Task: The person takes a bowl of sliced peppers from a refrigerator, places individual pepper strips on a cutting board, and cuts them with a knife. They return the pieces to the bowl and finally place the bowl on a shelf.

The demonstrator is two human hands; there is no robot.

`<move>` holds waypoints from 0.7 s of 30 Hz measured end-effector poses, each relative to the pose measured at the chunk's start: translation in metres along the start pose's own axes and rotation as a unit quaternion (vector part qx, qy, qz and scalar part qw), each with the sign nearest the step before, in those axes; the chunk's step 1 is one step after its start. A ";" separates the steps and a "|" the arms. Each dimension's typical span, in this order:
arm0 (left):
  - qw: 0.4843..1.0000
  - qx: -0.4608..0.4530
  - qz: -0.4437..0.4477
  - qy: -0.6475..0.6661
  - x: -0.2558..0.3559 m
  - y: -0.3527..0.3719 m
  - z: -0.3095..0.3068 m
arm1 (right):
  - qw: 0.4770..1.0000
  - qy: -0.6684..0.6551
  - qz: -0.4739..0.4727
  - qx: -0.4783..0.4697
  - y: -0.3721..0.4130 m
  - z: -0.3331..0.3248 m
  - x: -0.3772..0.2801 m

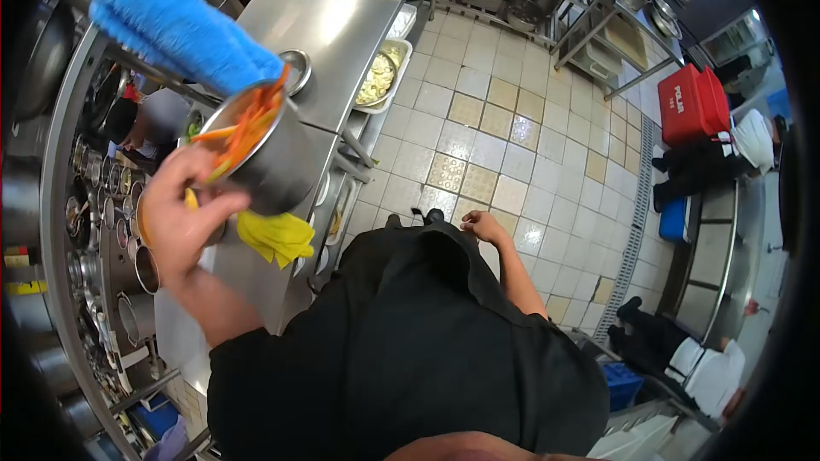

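Steel pot [278, 169]: tilted, orange strips [248, 132] inside — above counter [316, 30].
Left hand [190, 205]: at pot's rim, apparently pinching it — blurred.
Right hand [481, 226]: fingers loosely curled, over floor tiles [511, 190].
Yellow cloth [278, 237]: just below pot in view.

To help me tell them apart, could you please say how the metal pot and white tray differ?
The metal pot is deep, the white tray shallow. The pot is in the left hand, the tray beside the counter. The pot holds orange strips, the tray pale pieces.
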State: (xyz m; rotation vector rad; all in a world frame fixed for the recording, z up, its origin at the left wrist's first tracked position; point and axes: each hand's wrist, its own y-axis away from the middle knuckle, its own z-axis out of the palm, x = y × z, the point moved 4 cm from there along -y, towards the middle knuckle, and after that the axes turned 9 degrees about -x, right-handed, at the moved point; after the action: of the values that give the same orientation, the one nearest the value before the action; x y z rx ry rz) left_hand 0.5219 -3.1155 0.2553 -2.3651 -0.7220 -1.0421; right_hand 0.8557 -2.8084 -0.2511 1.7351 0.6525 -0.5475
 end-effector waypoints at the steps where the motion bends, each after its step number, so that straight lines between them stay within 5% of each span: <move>1: 1.000 -0.022 0.000 -0.002 -0.015 -0.025 0.022 | 0.999 -0.035 0.014 -0.010 -0.004 -0.018 0.002; 5: 0.995 -0.012 -0.092 0.026 -0.086 -0.096 0.099 | 1.000 -0.012 0.008 -0.023 -0.025 -0.087 -0.011; 10: 0.994 0.038 -0.098 0.007 -0.172 -0.164 0.162 | 0.995 -0.092 -0.032 0.015 -0.072 -0.150 -0.042; 15: 0.989 0.069 -0.107 -0.069 -0.239 -0.238 0.189 | 1.000 0.000 -0.002 0.009 -0.107 -0.189 -0.084; 21: 0.987 0.097 -0.103 -0.069 -0.294 -0.311 0.212 | 0.998 -0.052 -0.011 0.028 -0.151 -0.247 -0.101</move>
State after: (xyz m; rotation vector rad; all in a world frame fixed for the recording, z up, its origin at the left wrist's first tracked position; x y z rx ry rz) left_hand 0.2712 -2.8363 -0.0407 -2.2449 -1.0890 -0.8490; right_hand 0.6860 -2.5533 -0.2311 1.7401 0.5876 -0.6731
